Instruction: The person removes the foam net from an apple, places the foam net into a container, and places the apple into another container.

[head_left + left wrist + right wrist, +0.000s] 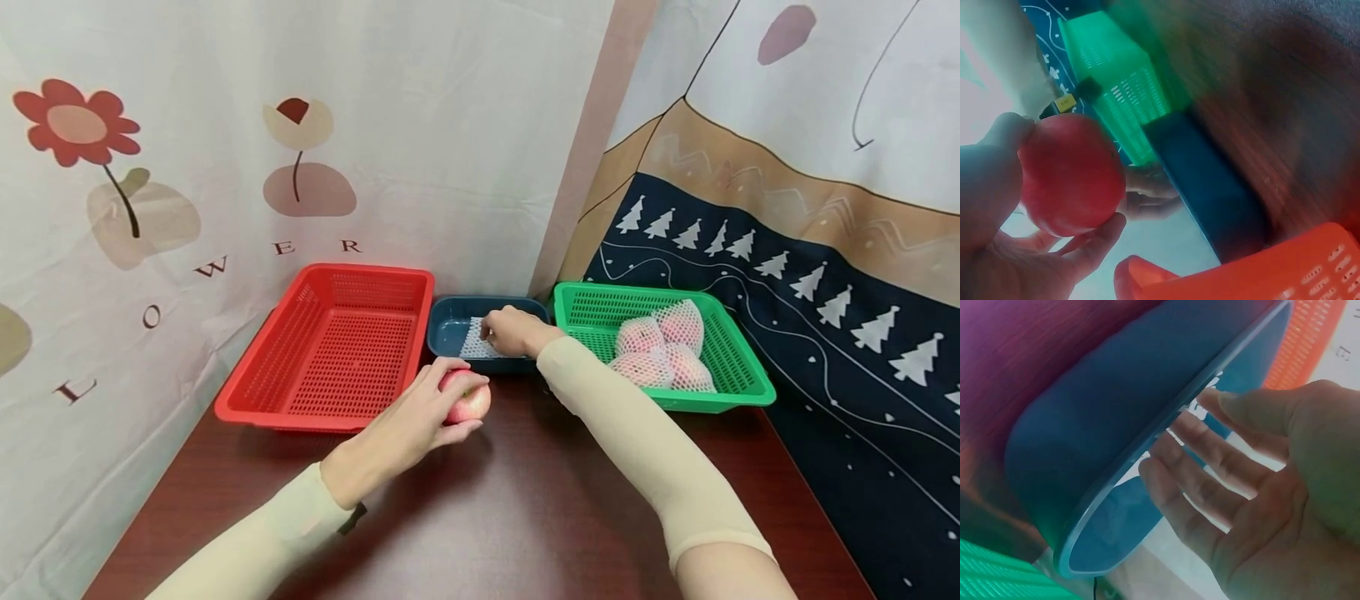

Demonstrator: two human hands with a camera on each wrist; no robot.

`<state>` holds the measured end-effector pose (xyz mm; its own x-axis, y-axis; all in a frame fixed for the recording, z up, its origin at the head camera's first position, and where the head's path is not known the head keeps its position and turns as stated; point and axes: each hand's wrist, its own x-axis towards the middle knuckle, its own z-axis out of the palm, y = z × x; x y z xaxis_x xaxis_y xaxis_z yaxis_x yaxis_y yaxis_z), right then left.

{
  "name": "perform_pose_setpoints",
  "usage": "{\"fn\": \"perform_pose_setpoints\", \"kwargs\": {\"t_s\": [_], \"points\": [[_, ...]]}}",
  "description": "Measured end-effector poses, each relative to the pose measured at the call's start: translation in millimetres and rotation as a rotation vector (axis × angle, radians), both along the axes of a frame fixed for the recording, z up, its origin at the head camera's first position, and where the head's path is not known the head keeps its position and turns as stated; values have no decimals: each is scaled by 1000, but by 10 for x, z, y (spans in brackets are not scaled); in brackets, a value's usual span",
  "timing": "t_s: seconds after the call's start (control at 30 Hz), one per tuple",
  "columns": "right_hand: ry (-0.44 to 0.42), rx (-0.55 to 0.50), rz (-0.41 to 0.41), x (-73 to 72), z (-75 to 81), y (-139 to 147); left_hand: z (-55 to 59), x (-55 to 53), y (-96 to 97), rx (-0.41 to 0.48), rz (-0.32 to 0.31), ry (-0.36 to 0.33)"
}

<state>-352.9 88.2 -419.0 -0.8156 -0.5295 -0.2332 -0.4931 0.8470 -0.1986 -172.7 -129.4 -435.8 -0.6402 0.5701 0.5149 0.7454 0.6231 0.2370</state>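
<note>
My left hand (420, 410) grips a red apple (471, 398) above the table, just in front of a small blue tray (447, 333). In the left wrist view the thumb and fingers curve round the apple (1074, 176). My right hand (516, 331) reaches into the blue tray, fingers pointing down at a white foam net (474, 342). The right wrist view has its thumb and index finger close together beside the net, the other fingers loosely bent. Part of the net is hidden behind the tray's rim (1147, 440), so a pinch on it cannot be confirmed.
A red basket (258, 392) stands left of the blue tray. To its right, a green basket (738, 379) holds several apples in white foam nets (667, 350). All stand on a dark red-brown table (525, 500), with printed curtains (450, 125) behind.
</note>
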Motion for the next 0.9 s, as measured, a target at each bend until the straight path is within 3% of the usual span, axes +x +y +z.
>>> {"fn": "perform_pose_setpoints", "kwargs": {"t_s": [0.47, 0.9], "points": [[152, -148, -34, 298, 212, 171, 140, -91, -115, -16, 39, 29], [215, -253, -3, 622, 324, 344, 202, -141, -255, -20, 107, -38]]}}
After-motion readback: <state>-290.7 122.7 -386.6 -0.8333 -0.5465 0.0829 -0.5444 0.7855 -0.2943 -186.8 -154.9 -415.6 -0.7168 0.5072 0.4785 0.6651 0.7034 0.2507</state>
